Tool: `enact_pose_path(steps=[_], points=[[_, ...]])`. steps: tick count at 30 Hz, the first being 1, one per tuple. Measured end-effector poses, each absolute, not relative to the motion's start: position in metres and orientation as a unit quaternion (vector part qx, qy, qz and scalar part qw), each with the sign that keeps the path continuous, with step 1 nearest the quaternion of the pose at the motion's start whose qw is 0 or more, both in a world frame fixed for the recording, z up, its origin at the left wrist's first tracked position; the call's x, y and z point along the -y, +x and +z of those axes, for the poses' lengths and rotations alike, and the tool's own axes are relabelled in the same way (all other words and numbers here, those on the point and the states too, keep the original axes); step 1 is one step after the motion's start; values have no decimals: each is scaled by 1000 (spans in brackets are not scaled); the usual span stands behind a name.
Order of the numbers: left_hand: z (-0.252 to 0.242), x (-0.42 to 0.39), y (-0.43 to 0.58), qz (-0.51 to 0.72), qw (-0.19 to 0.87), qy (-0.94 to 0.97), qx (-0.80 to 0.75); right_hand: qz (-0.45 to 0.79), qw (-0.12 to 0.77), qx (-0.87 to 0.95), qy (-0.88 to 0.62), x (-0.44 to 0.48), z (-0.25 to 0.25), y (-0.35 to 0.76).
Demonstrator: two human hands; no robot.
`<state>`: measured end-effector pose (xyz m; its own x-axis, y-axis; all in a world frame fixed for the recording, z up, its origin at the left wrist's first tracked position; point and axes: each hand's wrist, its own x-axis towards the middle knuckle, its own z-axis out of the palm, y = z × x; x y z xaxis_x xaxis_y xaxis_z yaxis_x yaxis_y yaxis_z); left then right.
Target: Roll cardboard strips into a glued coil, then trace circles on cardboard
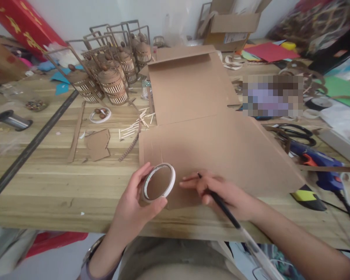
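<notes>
Between the thumb and fingers of my left hand (140,198) is a white roll of tape (172,182), tilted above the near edge of a brown cardboard sheet (192,144). My right hand (221,190) is just right of the roll, over the cardboard. A pen (227,212) with a black grip and clear barrel rests in its fingers, its tip pointing up and left and its barrel running back towards me. The right fingers are slightly blurred.
Several small bamboo lanterns (113,85) stand back left. Matchstick-like sticks (134,127), a cardboard scrap (97,144) and a ring holding brown beads (100,114) lie left. A blue glue gun (317,155) and a yellow-black tool (307,196) are right. A dark bar (35,142) crosses the left side.
</notes>
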<state>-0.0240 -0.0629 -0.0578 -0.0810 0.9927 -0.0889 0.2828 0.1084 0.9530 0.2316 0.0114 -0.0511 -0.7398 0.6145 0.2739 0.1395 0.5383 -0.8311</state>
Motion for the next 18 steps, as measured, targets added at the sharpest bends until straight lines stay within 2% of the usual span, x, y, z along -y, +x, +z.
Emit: enact_pose_path(steps=[2,4,6,8,14,18], points=[[-55,64,-20,381,360,574,-630,419,275,832,-239,-7,-52,232],[-54,64,-14,343,300,645,-614,397,313,800,-324,-3,-55,234],[-56,63,-7,299,279,712,-571,366,356,756,-409,-2,-57,238],[-61,61,1,263,273,749,-543,356,372,745,-424,-4,-59,239],[-71,58,3,234,269,769,-530,326,274,844,-326,-15,-60,233],[-70,62,-4,236,276,743,-562,283,240,882,-290,-15,-65,231]])
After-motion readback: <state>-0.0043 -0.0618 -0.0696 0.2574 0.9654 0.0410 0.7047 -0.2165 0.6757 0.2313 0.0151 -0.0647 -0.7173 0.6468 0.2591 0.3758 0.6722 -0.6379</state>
